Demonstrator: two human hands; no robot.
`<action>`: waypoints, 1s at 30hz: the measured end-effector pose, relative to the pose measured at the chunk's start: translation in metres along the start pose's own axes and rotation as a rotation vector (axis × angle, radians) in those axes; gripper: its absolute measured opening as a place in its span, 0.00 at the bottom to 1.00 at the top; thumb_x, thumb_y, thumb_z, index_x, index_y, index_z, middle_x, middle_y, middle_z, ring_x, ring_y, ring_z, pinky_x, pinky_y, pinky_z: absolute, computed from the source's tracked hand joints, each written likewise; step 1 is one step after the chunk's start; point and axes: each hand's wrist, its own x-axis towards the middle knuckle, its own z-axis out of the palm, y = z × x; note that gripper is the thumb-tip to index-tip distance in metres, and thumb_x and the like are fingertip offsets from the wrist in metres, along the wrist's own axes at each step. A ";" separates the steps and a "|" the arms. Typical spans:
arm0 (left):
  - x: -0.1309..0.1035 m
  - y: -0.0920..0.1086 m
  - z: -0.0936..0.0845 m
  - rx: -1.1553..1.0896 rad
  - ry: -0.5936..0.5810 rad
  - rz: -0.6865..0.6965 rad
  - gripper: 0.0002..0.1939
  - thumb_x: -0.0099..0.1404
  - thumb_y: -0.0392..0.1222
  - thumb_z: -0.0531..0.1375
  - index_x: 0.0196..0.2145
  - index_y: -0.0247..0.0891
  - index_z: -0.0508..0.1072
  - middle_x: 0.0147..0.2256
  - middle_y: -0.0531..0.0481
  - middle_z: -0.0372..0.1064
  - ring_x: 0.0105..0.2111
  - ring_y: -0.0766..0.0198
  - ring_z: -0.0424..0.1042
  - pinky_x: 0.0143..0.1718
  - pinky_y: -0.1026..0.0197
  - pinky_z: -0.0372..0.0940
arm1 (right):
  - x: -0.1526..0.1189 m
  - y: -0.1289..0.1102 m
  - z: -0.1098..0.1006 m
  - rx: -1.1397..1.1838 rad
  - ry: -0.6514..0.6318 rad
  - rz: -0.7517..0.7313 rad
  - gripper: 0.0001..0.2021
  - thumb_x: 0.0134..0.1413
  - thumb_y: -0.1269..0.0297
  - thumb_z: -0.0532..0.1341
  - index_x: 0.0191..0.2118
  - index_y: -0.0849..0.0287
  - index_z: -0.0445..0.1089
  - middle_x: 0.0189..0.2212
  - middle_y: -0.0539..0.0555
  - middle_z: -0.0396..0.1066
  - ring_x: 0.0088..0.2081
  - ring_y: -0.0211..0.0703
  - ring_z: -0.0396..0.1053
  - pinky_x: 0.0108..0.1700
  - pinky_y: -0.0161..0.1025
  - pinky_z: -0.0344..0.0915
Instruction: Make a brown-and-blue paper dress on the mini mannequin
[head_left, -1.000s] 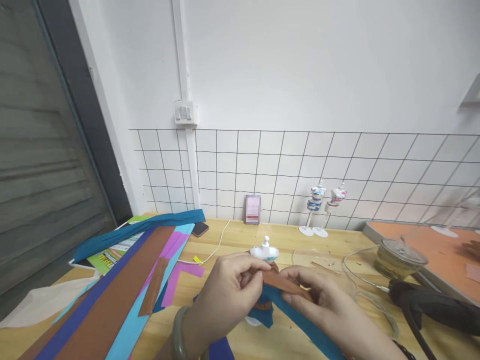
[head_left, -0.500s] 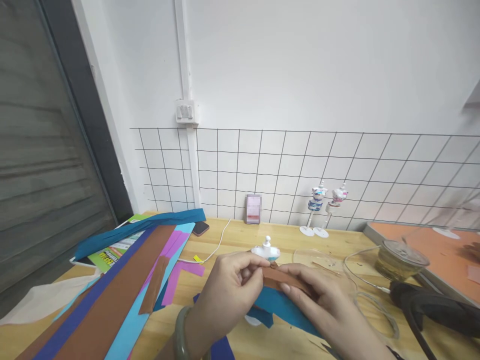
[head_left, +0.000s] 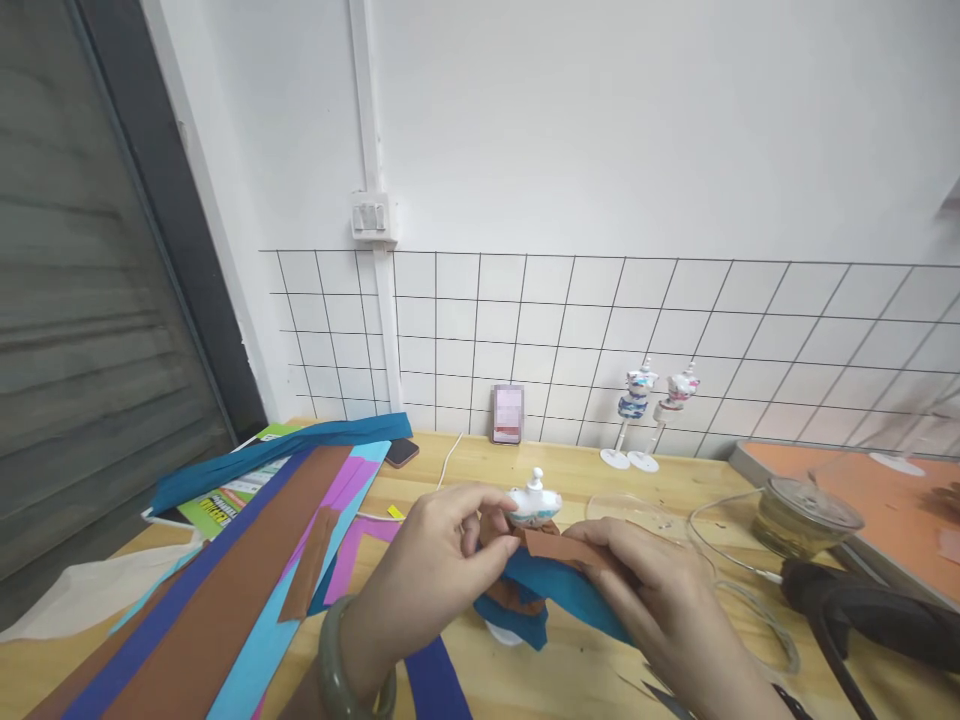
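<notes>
A small white dress-form figure (head_left: 535, 505) with blue marks stands between my hands. Gathered round its waist is a brown crepe paper strip (head_left: 559, 547), with a teal crepe paper strip (head_left: 574, 597) hanging below it. My left hand (head_left: 442, 570) curls round the figure's left side, thumb and fingers closed on the gathered brown paper. My right hand (head_left: 649, 575) pinches the free stretch of both strips to the right. The white round base (head_left: 504, 634) partly shows under the paper; the hands and strips hide the stem.
Long paper strips (head_left: 225, 590) in brown, blue, pink and light blue lie at left over a green booklet (head_left: 214, 510). Two dressed figures (head_left: 637, 395) stand by the wire grid. A phone (head_left: 508, 413) leans there. At right are a round clear container (head_left: 804, 515), cables and a black-handled tool (head_left: 877, 615). Scissors (head_left: 664, 700) lie in front.
My left hand has shifted slightly left and its thumb and forefinger have parted more, showing more of the figure and the brown folds. My right hand keeps hold of the strips.
</notes>
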 end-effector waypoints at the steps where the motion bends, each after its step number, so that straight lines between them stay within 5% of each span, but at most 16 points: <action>1: 0.000 0.001 -0.003 0.061 0.029 0.027 0.09 0.58 0.36 0.57 0.37 0.44 0.72 0.29 0.55 0.66 0.26 0.68 0.60 0.26 0.65 0.58 | 0.000 0.001 -0.001 -0.007 -0.007 -0.010 0.08 0.61 0.67 0.53 0.42 0.48 0.66 0.31 0.47 0.72 0.32 0.39 0.69 0.34 0.34 0.63; 4: 0.002 0.002 -0.007 0.175 0.086 0.113 0.12 0.56 0.34 0.59 0.39 0.45 0.70 0.37 0.54 0.67 0.38 0.63 0.64 0.40 0.60 0.62 | 0.001 0.004 -0.003 -0.024 -0.027 -0.010 0.07 0.62 0.65 0.53 0.42 0.47 0.65 0.33 0.47 0.72 0.33 0.39 0.69 0.34 0.35 0.63; 9: 0.005 -0.004 0.002 0.138 0.024 0.165 0.25 0.55 0.34 0.60 0.50 0.49 0.64 0.55 0.54 0.59 0.56 0.60 0.56 0.57 0.56 0.53 | 0.004 0.007 -0.009 -0.030 -0.064 0.036 0.07 0.62 0.60 0.52 0.39 0.48 0.67 0.30 0.47 0.72 0.31 0.39 0.69 0.34 0.36 0.63; 13: 0.007 -0.007 0.012 0.065 0.010 0.147 0.29 0.55 0.34 0.60 0.54 0.50 0.61 0.55 0.55 0.60 0.56 0.60 0.58 0.56 0.57 0.55 | 0.007 0.011 -0.013 -0.002 -0.078 0.073 0.08 0.63 0.58 0.52 0.37 0.49 0.67 0.29 0.46 0.71 0.31 0.37 0.69 0.33 0.34 0.63; 30: 0.015 -0.009 0.028 -0.105 0.109 0.138 0.19 0.56 0.32 0.59 0.47 0.41 0.70 0.45 0.49 0.69 0.47 0.60 0.67 0.50 0.57 0.63 | 0.010 0.024 -0.013 -0.105 -0.043 0.049 0.13 0.61 0.54 0.52 0.40 0.51 0.71 0.31 0.52 0.75 0.31 0.43 0.72 0.30 0.37 0.68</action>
